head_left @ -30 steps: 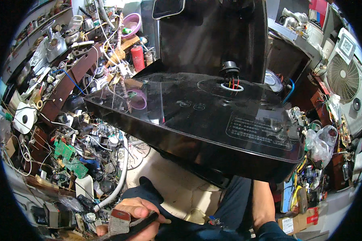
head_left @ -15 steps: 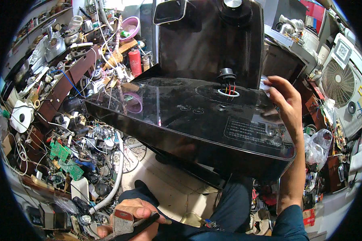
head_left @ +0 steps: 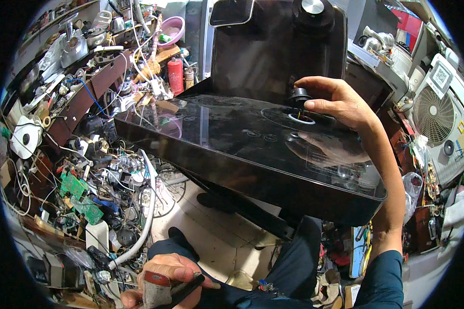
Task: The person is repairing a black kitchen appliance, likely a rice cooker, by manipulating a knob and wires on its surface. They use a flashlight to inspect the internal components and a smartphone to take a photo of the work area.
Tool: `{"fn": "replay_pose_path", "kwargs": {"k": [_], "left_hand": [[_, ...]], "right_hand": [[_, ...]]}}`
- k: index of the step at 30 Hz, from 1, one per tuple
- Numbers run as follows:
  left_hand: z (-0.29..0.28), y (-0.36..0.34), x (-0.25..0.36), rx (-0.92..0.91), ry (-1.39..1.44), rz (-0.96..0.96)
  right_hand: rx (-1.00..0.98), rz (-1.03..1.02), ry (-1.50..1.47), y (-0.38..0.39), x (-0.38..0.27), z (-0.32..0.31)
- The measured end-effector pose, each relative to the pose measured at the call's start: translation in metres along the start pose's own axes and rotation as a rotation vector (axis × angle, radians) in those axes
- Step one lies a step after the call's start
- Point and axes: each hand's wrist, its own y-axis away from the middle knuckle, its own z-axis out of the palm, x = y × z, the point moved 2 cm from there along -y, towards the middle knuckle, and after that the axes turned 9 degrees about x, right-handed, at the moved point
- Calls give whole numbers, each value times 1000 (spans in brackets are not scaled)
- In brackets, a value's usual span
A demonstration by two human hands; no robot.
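A glossy black appliance [head_left: 232,136], with a wide flat top and an upright back panel [head_left: 273,62], stands in front of me. Thin wires rise from a white-ringed hole [head_left: 300,119] in its top to a black round connector [head_left: 299,96]. My right hand [head_left: 335,100] is closed on that connector, thumb at the near side and fingers behind it. Low in the view, my left hand [head_left: 172,273] is closed around a dark stick-like tool [head_left: 187,289] and a grey fuzzy piece with a reddish-brown end [head_left: 156,288]. What kind of tool it is, I cannot make out.
Circuit boards [head_left: 80,195], cables and loose parts are heaped on the left, with a white hose [head_left: 148,219] along them. A red cylinder [head_left: 175,76] and a pink basin [head_left: 172,30] stand behind. An outdoor fan unit [head_left: 435,113] is at the right.
My right hand has left the top's right edge and moved left onto the black connector. The view has shifted slightly; my left hand keeps its grip.
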Motion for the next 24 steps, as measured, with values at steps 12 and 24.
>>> {"fn": "replay_pose_path", "kwargs": {"k": [12,24], "left_hand": [[2,-3,-3,546,-1351,1022],[-8,25,-6,303,-505,261]], "right_hand": [[90,-2,151,-4,11,-1],[58,-20,196,-11,18,-1]]}}
